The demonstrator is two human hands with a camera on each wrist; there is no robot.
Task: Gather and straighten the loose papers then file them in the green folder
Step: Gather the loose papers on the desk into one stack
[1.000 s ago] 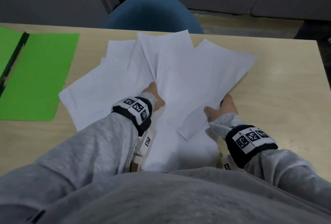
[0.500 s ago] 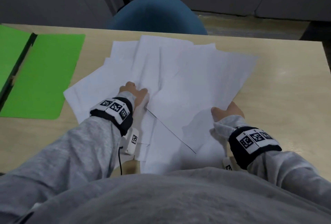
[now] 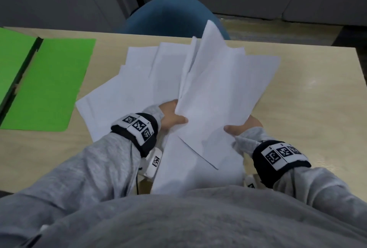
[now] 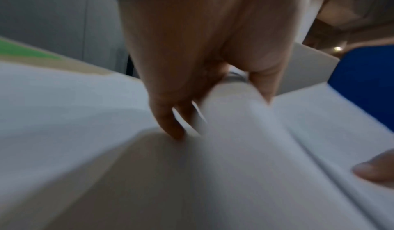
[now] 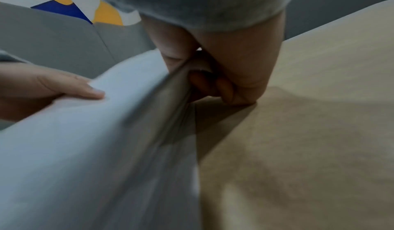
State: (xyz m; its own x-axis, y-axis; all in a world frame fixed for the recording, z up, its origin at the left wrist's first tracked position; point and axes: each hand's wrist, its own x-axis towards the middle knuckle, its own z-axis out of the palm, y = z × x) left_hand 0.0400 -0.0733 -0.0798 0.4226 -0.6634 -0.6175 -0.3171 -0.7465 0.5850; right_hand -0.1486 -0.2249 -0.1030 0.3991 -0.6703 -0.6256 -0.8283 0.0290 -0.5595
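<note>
No readable words, brands or numbers anywhere. Only signs: black-and-white square fiducial codes on white panel of black left wristband (image 3: 138,126), on white panel of black right wristband (image 3: 281,154), and on small white left wrist camera housing (image 3: 155,161). White paper sheets (image 3: 222,81) show blank faces.

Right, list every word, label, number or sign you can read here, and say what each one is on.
No readable words or numbers in any view.
Left wristband: black-and-white square code markers, no letters.
Right wristband: the same kind of markers; tiny marks beside them too small to read.
Papers: the sides that show look blank.
Green folder: no label visible.
</note>
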